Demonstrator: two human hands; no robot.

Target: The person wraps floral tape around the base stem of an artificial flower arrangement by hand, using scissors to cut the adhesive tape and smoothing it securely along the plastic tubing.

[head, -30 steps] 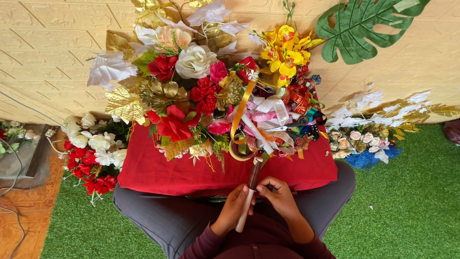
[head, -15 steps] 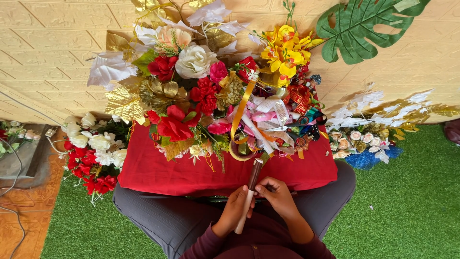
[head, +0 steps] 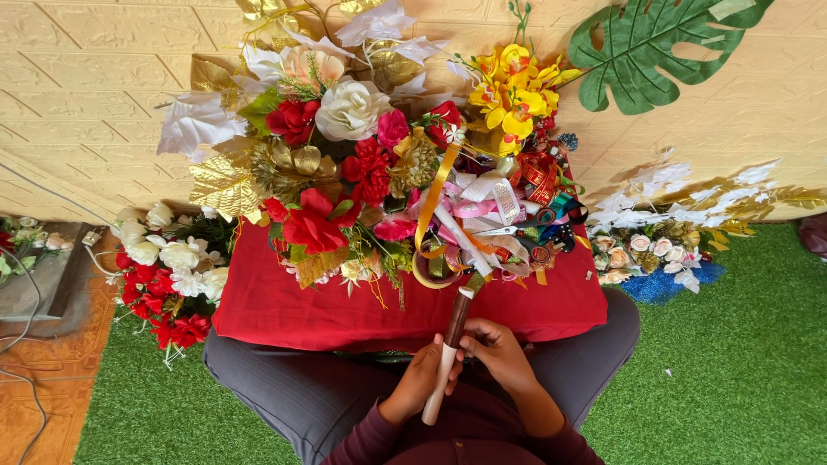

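I sit cross-legged with a red cloth (head: 284, 310) over my lap. Both hands hold a slim stick (head: 447, 353), brown along its upper part and pale at its lower end. My left hand (head: 424, 379) wraps the pale lower part. My right hand (head: 498, 353) touches the stick just below the brown section, fingers curled on it. The stick's top reaches a heap of ribbons (head: 482, 224) with a gold ribbon loop (head: 428, 258). Scissors (head: 517, 231) lie among the ribbons.
Artificial flowers cover the cloth: red roses (head: 314, 215), a white rose (head: 349, 108), gold leaves (head: 226, 181), yellow orchids (head: 514, 95). More bouquets lie at the left (head: 168, 275) and right (head: 650, 250) on green turf (head: 732, 362). A large green leaf (head: 655, 52) hangs on the wall.
The stick has tilted a little more upright and my hands have shifted slightly on it. Nothing else has moved.
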